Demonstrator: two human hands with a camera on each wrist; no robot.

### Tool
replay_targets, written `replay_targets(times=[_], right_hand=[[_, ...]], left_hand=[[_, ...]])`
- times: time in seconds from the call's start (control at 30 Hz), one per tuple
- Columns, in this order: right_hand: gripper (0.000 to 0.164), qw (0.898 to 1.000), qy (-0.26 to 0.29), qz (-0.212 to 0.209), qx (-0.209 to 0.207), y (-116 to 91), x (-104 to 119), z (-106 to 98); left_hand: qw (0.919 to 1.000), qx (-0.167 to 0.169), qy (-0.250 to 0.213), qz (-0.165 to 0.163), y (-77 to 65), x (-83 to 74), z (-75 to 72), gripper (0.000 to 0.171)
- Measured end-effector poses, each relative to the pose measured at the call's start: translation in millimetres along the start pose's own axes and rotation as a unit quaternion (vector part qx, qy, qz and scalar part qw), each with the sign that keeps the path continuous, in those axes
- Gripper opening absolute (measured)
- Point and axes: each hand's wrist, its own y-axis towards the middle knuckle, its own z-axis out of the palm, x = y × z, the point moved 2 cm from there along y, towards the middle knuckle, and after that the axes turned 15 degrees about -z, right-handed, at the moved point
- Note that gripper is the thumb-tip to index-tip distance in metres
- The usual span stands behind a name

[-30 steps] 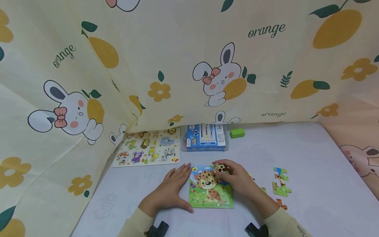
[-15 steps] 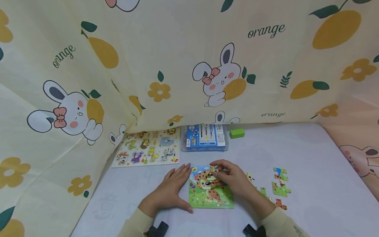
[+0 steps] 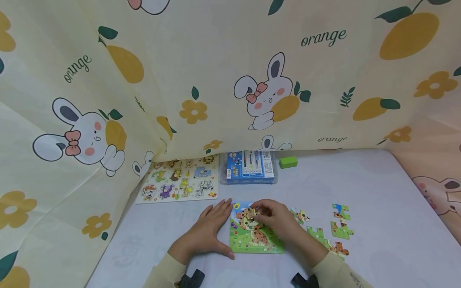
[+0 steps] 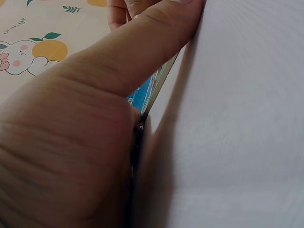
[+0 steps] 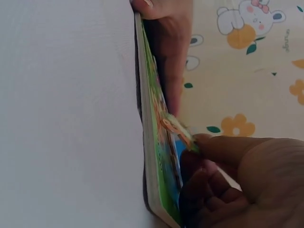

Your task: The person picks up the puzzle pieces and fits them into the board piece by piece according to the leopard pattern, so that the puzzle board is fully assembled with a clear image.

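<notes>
A square jigsaw puzzle (image 3: 239,243) with a spotted leopard cub on green grass lies flat on the white table. My left hand (image 3: 207,232) rests beside it with straight, spread fingers; the index fingertip and thumb tip are right at its left edge. My right hand (image 3: 277,218) is over the puzzle's upper right part and pinches a small puzzle piece (image 5: 178,129) between thumb and fingers. In the right wrist view this piece is tilted, its lower end close over the picture. The right fingers hide part of the cub's head in the head view.
Several loose puzzle pieces (image 3: 341,230) lie right of the puzzle, some near the right forearm. Behind are an animal picture board (image 3: 189,190), a blue-labelled plastic box (image 3: 250,166) and a green block (image 3: 288,162). A patterned cloth (image 3: 216,60) hangs at the back.
My right hand has moved left across the puzzle with the puzzle piece, uncovering more loose pieces at the right. My left hand has stayed in place.
</notes>
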Motion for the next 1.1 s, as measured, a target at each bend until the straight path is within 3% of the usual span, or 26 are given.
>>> replay_targets(times=[0.33, 0.53, 0.67, 0.8, 0.93, 1.1], right_hand=[[0.02, 0.997, -0.075, -0.011, -0.01, -1.5, 4.5, 4.9], [0.011, 0.993, -0.116, -0.024, -0.027, -4.0, 12.8, -2.8], [0.018, 0.979, -0.183, -0.09, 0.025, -9.6, 17.0, -8.2], [0.037, 0.949, -0.247, -0.164, 0.108, -18.4, 18.5, -9.1], [0.05, 0.935, -0.257, -0.176, 0.166, -26.2, 18.4, -7.6], [0.052, 0.933, -0.259, -0.171, 0.183, -30.2, 18.6, -7.0]], left_hand=[[1.0, -0.003, -0.002, 0.001, -1.0, -0.1, -0.6, 0.136], [0.9999, -0.009, -0.005, 0.008, -0.7, 0.3, 0.1, 0.136], [0.9999, -0.011, -0.004, 0.01, -0.3, 0.1, 0.3, 0.136], [0.9999, -0.011, -0.005, 0.011, -0.7, -0.2, -0.6, 0.136], [0.9999, -0.008, -0.005, 0.01, -1.5, -0.7, -1.6, 0.135], [0.9999, -0.007, -0.007, 0.01, -1.9, -2.0, -2.5, 0.135]])
